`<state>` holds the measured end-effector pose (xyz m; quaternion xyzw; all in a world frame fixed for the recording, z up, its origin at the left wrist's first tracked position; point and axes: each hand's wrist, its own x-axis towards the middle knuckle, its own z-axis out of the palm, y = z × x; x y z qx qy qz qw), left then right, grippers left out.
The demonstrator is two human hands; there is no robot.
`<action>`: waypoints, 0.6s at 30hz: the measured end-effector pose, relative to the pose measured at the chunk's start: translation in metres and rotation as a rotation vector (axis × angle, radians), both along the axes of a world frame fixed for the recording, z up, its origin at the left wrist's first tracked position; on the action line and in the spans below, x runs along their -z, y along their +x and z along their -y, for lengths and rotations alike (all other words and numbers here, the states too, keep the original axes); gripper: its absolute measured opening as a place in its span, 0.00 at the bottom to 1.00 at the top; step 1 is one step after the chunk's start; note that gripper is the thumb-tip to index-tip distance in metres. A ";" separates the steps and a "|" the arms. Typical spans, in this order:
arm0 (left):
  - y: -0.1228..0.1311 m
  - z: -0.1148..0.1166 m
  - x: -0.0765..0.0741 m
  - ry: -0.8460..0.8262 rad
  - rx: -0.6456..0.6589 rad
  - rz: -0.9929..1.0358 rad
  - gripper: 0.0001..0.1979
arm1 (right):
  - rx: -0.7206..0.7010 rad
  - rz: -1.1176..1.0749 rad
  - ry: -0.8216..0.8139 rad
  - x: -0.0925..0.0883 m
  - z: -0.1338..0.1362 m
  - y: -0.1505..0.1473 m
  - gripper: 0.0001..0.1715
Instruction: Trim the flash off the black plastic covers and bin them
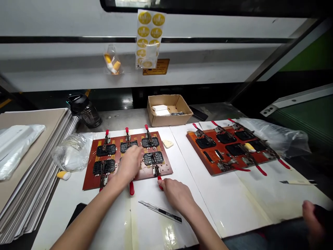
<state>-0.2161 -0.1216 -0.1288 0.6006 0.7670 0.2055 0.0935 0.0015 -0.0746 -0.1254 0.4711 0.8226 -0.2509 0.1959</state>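
A red-brown clamp board lies in front of me with several black parts held under red-handled toggle clamps. My left hand reaches over the board's middle, blurred by motion, covering the lower middle part; its fingers do not show clearly. At the board's front right corner my right hand rests on the white sheet. Its fingers are curled at the red clamp handle there. A utility knife lies just below that hand.
A second clamp board sits to the right by a plastic bag. A cardboard box stands behind. Stacked sheets and a bag fill the left. Another person's hand shows at the lower right.
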 end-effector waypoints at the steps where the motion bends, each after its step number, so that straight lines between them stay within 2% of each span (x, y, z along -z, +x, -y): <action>1: -0.009 0.012 0.000 0.023 -0.077 0.001 0.18 | 0.005 0.004 0.015 0.000 0.001 0.001 0.30; 3: -0.026 0.037 0.005 0.028 -0.161 0.021 0.18 | 0.033 0.028 0.060 -0.003 0.004 0.002 0.30; 4: -0.033 0.047 0.009 0.021 -0.152 0.037 0.16 | 0.052 0.042 0.098 -0.006 0.006 0.001 0.30; 7: -0.046 0.064 0.022 0.026 -0.033 0.068 0.18 | 0.058 -0.020 0.173 -0.015 0.021 -0.011 0.27; 9: -0.047 0.066 0.027 0.047 -0.006 0.057 0.20 | 0.033 -0.177 0.112 -0.016 0.036 -0.027 0.27; 12: -0.045 0.063 0.033 0.040 0.014 0.003 0.17 | 0.049 -0.432 -0.172 -0.002 0.057 -0.058 0.23; 14: -0.044 0.062 0.037 0.012 0.042 -0.023 0.16 | 0.166 -0.547 -0.470 0.014 0.066 -0.074 0.20; 16: -0.044 0.063 0.041 -0.024 0.061 -0.030 0.17 | 0.309 -0.610 -0.732 0.025 0.070 -0.084 0.21; 18: -0.045 0.065 0.044 -0.042 0.060 -0.030 0.18 | 0.384 -0.635 -0.850 0.024 0.072 -0.087 0.23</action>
